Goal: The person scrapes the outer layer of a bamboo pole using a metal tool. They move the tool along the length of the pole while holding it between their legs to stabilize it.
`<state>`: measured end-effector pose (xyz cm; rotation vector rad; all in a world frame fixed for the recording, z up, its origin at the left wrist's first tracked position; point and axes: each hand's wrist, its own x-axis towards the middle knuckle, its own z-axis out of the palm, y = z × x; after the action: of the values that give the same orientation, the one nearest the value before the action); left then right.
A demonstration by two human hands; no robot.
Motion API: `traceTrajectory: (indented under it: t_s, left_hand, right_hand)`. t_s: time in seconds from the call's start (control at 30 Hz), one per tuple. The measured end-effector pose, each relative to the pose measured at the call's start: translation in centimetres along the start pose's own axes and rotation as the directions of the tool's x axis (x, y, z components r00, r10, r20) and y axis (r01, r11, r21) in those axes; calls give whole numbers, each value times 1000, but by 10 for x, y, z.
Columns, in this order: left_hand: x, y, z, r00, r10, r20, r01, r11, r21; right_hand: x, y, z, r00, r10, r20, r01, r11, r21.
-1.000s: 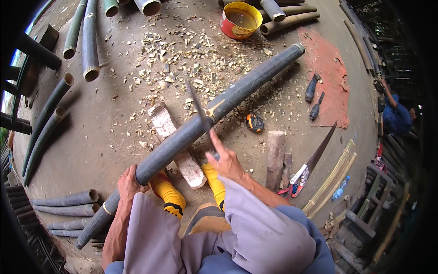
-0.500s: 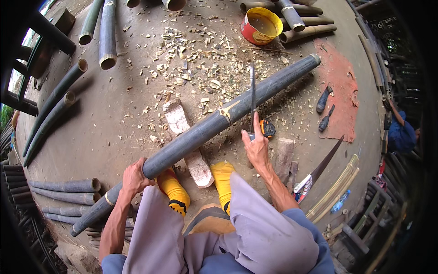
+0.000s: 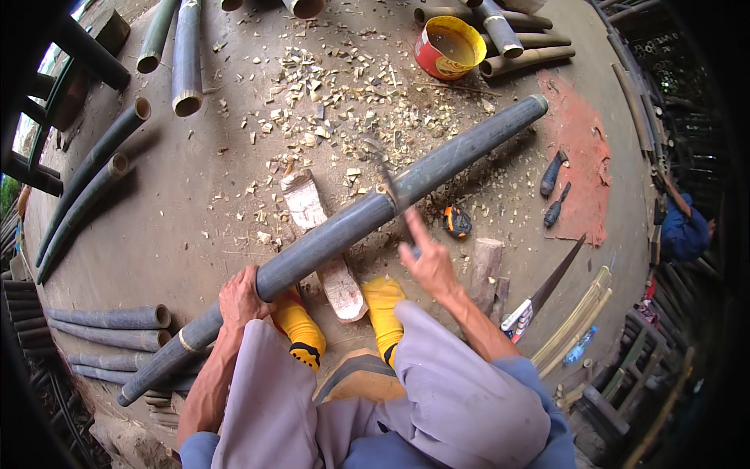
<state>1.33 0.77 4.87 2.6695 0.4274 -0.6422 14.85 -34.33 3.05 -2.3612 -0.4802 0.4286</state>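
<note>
A long dark bamboo pole [image 3: 336,242] slants from lower left to upper right, propped across a pale wooden block [image 3: 341,289]. My left hand [image 3: 242,298] is wrapped round the pole's lower part. My right hand [image 3: 430,266], smeared by motion, holds a knife whose thin blade [image 3: 384,168] crosses the pole at its pale, trimmed node [image 3: 381,189]. The forefinger stretches along the blade's base; the handle is mostly hidden in the hand. Whether the edge touches the bamboo I cannot tell. My feet in yellow socks [image 3: 383,305] flank the block.
Wood chips [image 3: 320,117] litter the ground beyond the pole. An orange-black tape measure [image 3: 456,221], two dark-handled tools [image 3: 553,173] and a saw [image 3: 547,289] lie at right. Cut bamboo [image 3: 109,317] lies left; a red-yellow tub [image 3: 437,59] stands far. Another person [image 3: 683,227] is at far right.
My right hand has swung the knife leftward, from upright beside the node to slanting across it. My left hand still grips the pole. Less of the node's pale cut shows.
</note>
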Motion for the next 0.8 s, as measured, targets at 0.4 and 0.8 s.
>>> traceTrajectory:
  t_s: [0.4,0.8]
  left_hand:
    - [-2,1,17,984,27,-175,-14,997,74]
    - [-2,3,-5,997,10,-71,-8,999,34]
  right_hand:
    - [6,-30,-8,983,185,22,-185,963,193]
    - [3,-27,-3,993,-87,80,95,990,-101]
